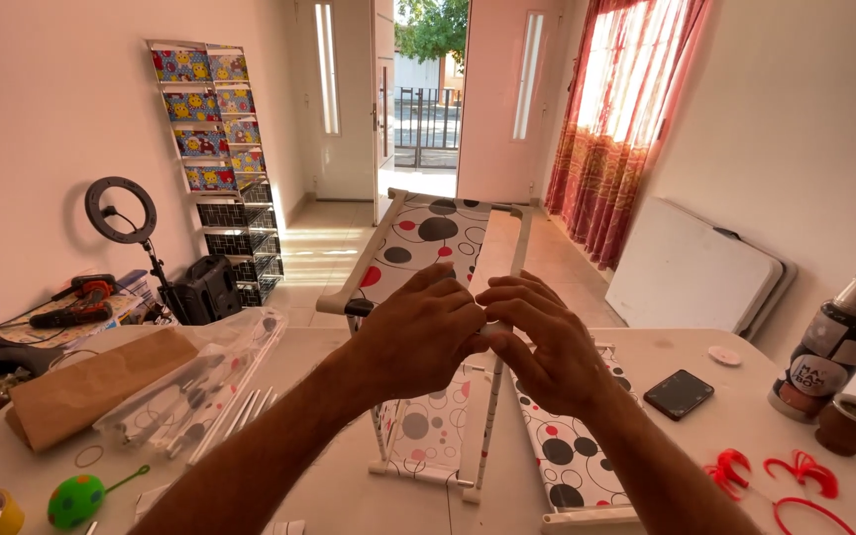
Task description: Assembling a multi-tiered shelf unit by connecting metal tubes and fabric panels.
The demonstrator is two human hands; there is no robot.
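Both the left hand (418, 337) and right hand (547, 342) pinched the upright rack (438, 238) tube between them, equally near.

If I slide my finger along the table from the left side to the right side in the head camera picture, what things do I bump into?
Green round ball toy → brown paper bag → clear plastic bag of white rods → left hand → right hand → black flat phone → red plastic clips → brown cup with a straw.

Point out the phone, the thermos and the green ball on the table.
phone (679, 393), head view, middle of its dark screen.
thermos (841, 342), head view, middle of its body.
green ball (75, 501), head view, its rounded front.
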